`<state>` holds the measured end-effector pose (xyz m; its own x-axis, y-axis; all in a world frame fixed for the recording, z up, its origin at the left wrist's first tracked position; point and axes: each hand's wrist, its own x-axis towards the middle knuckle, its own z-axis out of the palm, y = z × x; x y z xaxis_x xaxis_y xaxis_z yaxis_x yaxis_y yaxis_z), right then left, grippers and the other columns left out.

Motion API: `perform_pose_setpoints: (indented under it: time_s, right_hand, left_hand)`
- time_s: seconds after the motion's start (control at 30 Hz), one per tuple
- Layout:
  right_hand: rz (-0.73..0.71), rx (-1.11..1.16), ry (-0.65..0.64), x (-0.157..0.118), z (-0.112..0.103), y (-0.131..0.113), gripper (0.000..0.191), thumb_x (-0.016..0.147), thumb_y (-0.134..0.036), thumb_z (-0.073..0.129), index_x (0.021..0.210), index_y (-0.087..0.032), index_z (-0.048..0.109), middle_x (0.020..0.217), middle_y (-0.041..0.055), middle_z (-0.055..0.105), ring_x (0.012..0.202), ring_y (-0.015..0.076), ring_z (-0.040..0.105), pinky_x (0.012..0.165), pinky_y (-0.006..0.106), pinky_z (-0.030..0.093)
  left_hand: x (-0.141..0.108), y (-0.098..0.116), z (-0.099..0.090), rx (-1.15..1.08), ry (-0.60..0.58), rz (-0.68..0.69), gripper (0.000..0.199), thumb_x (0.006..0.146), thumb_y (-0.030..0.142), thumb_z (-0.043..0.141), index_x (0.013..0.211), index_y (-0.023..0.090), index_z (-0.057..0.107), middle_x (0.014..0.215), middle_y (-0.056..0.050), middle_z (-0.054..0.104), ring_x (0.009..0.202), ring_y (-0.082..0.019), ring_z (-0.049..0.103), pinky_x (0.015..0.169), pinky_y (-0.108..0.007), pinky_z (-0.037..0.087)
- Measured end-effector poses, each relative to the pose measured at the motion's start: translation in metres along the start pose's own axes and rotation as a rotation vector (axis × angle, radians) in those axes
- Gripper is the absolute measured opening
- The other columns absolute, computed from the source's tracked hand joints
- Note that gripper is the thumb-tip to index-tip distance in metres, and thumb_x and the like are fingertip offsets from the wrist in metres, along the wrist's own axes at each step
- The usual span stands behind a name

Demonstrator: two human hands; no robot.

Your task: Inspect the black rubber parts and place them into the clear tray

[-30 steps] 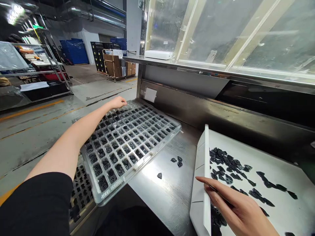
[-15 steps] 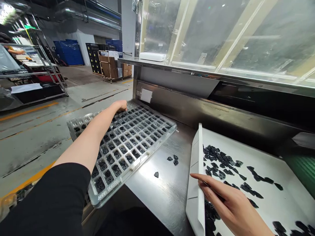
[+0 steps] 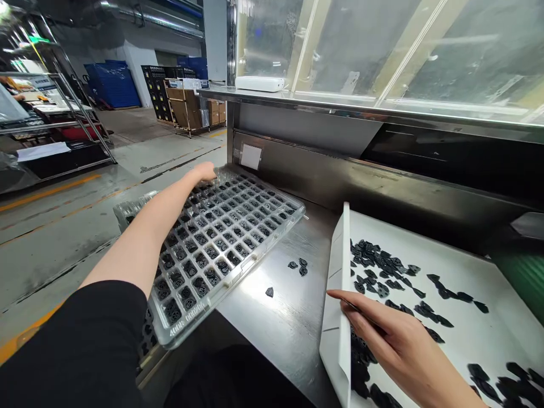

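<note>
A clear plastic tray (image 3: 236, 275) with rows of square pockets lies tilted at the left edge of the metal bench, small black plastic parts in its pockets. My left hand (image 3: 205, 171) is closed on the tray's far left edge, its fingertips partly hidden. At the near left wall of a white bin (image 3: 335, 317), my right hand (image 3: 395, 340) is closed, with index finger and thumb together over the rim. A thin dark strip shows between these fingers; I cannot make out what it is. Loose black parts (image 3: 374, 258) lie in piles inside the bin.
Several black parts (image 3: 302, 266) lie loose on the metal bench (image 3: 293, 317) between tray and bin. Another filled tray (image 3: 147, 334) shows partly underneath at the left. A metal shelf (image 3: 323, 99) crosses above the bench. Racks (image 3: 63, 122) and boxes (image 3: 182, 105) stand beyond.
The whole view has shifted slightly, so things sit a little higher in the picture. My left hand stays at the tray's far edge, and my right hand remains at the bin's wall.
</note>
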<state>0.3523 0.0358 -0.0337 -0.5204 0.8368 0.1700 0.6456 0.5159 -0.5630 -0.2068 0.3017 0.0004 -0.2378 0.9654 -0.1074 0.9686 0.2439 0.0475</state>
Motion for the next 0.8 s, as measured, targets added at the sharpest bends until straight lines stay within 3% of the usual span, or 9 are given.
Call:
perform_pose_setpoints:
  time_s: [0.23,0.67,0.8]
  right_hand:
    - [-0.06,0.011,0.072,0.003,0.0,-0.005,0.034,0.108,-0.044,0.052,0.121,-0.03,0.08,0.095,0.0006,0.082,0.068,0.0149,0.075,0.06,0.02,0.057]
    - [-0.022,-0.004,0.052,0.004,0.003,-0.003,0.037,0.107,-0.047,0.052,0.124,-0.03,0.079,0.099,0.0031,0.082,0.077,0.0183,0.078,0.065,0.024,0.061]
    - [0.0,-0.006,0.041,0.002,0.003,-0.001,0.038,0.108,-0.049,0.05,0.127,-0.032,0.078,0.1,0.0025,0.081,0.08,0.0188,0.078,0.068,0.025,0.062]
  left_hand:
    - [-0.015,-0.029,0.001,0.022,-0.018,-0.036,0.039,0.103,0.041,0.072,0.132,0.015,0.069,0.133,-0.012,0.069,0.119,-0.028,0.069,0.103,-0.051,0.059]
    - [-0.036,-0.03,0.008,-0.067,0.068,0.012,0.036,0.103,0.04,0.072,0.128,0.015,0.07,0.13,-0.012,0.07,0.118,-0.027,0.069,0.102,-0.05,0.059]
    - [-0.049,-0.019,0.002,-0.167,0.143,0.044,0.033,0.103,0.043,0.072,0.12,0.015,0.073,0.123,-0.01,0.073,0.114,-0.026,0.071,0.102,-0.048,0.059]
